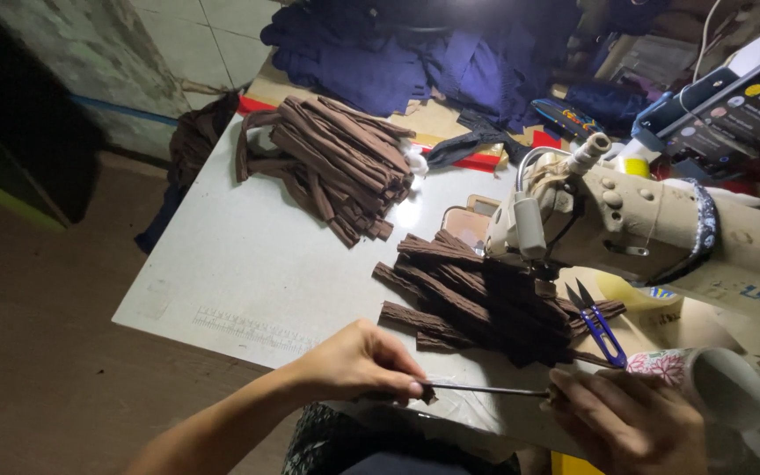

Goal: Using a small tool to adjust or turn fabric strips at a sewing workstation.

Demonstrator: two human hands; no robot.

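- Our left hand (358,361) pinches one end of a thin dark rod (485,390), and our right hand (631,422) grips the other end, at the near edge of the bench (239,255).
- A brown strip (422,393) sits at the left fingertips.
- One pile of brown strips (485,295) lies beside the sewing machine (644,220); it seems to wait for work.
- A second pile (336,158) lies farther back, perhaps finished; we cannot tell.
- Blue snips (600,325) rest near.
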